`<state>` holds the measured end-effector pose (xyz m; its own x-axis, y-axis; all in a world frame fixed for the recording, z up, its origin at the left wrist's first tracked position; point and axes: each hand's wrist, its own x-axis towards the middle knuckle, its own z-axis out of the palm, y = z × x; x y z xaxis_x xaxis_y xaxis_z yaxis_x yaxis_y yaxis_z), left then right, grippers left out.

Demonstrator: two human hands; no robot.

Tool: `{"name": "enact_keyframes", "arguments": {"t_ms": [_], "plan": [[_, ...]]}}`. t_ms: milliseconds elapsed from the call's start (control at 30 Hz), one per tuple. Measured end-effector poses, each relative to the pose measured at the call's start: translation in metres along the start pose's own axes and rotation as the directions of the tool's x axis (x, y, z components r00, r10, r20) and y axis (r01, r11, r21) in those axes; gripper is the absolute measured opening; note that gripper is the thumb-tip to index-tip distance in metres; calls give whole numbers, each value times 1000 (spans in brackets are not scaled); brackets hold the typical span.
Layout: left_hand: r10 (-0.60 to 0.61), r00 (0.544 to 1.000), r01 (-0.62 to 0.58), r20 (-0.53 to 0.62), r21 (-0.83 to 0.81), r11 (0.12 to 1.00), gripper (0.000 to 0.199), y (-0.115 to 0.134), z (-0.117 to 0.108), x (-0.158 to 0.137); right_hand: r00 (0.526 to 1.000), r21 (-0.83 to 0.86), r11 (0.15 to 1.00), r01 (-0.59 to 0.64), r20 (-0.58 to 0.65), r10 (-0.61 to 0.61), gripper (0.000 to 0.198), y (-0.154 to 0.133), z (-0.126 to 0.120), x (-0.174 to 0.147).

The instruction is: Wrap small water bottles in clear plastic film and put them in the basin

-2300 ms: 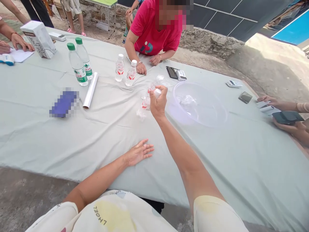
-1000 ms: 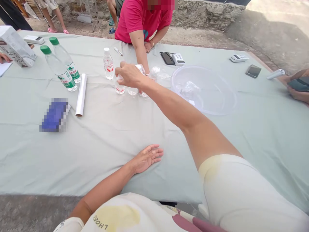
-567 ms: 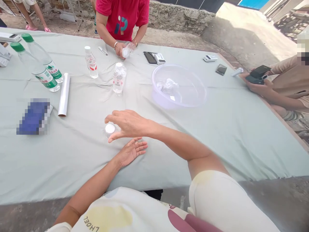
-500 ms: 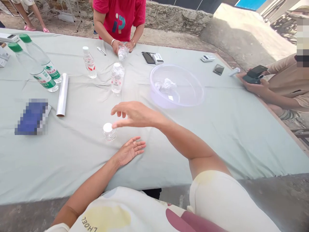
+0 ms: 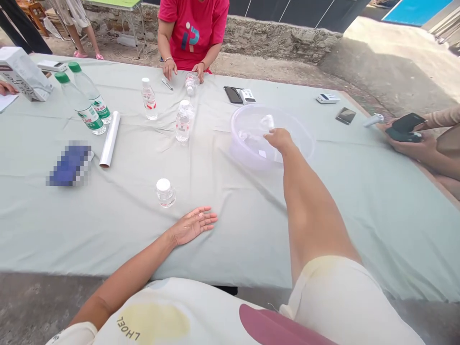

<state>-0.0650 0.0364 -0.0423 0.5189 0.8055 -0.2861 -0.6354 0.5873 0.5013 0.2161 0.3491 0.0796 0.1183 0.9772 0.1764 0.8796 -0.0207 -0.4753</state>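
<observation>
My right hand reaches over the pale purple translucent basin. Its fingertips point left, close to crumpled clear plastic inside; I cannot tell whether they touch it. The fingers of that hand are mostly hidden. My left hand rests palm up on the cloth, open, with nothing in it. Just beyond it stands a short clear bottle with a white cap, touched by neither hand. A small white paper piece shows through the basin.
Across the table, a person in a red shirt touches a lying bottle. White-capped bottles, green-capped bottles, a film roll and a blurred blue item occupy the left. A phone lies behind the basin.
My right hand has moved from beside the short bottle, right and forward to the basin. My left hand stays put. The person opposite has laid a bottle down. The view has shifted slightly.
</observation>
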Motion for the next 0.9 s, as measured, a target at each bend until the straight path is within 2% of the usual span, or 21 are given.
{"name": "enact_keyframes", "arguments": {"t_ms": [67, 100, 133, 200, 267, 333, 400, 467, 500, 567, 600, 667, 733, 767, 833, 900], "plan": [[-2, 1000, 2, -15, 4, 1000, 35, 0, 0, 0, 996, 282, 959, 5, -86, 20, 24, -11, -9, -29], [-2, 1000, 2, -26, 9, 1000, 35, 0, 1, 1, 996, 456, 890, -7, -75, 46, 25, -19, -13, -51], [-2, 999, 3, -38, 15, 1000, 35, 1, 2, 1, 999, 632, 774, 19, -49, 15, 26, -28, -17, -79], [-10, 999, 10, -53, 14, 1000, 38, 3, 8, 0, 993, 827, 562, -11, 75, -91, 31, -45, -20, -144], [-7, 999, 6, -53, -5, 1000, 47, 7, 16, -1, 958, 888, 436, -148, 238, -159, 38, -58, -15, -213], [41, 997, -41, -60, -10, 999, 53, 14, 24, -3, 907, 875, 378, -302, 386, -168, 39, -65, -2, -273], [109, 989, -105, -101, 50, 993, 51, 21, 29, -6, 858, 838, 324, -438, 498, -126, 38, -65, 16, -319], [176, 964, -143, -202, 167, 975, 44, 26, 30, -10, 818, 800, 273, -534, 570, -72, 40, -59, 35, -349], [208, 943, -145, -260, 241, 960, 41, 28, 30, -12, 797, 778, 271, -567, 601, -57, 41, -56, 42, -360], [266, 901, -119, -342, 393, 912, 39, 31, 29, -18, 778, 734, 339, -588, 628, -9, 42, -48, 51, -372], [279, 894, -94, -351, 462, 882, 40, 32, 30, -22, 795, 721, 393, -571, 605, 44, 42, -45, 53, -375], [284, 907, -52, -312, 585, 809, 44, 32, 34, -28, 857, 716, 488, -499, 490, 158, 43, -44, 52, -374], [271, 934, -41, -233, 683, 729, 48, 32, 41, -33, 900, 718, 548, -429, 394, 187, 54, -49, 49, -369], [267, 945, -48, -190, 725, 687, 50, 32, 44, -36, 903, 713, 569, -411, 405, 144, 61, -54, 48, -366], [270, 954, -63, -128, 797, 601, 55, 33, 49, -41, 867, 713, 571, -406, 499, -7, 66, -66, 49, -361], [261, 959, -43, -114, 848, 529, 60, 38, 49, -46, 819, 745, 504, -437, 561, -120, 53, -74, 52, -359]]}}
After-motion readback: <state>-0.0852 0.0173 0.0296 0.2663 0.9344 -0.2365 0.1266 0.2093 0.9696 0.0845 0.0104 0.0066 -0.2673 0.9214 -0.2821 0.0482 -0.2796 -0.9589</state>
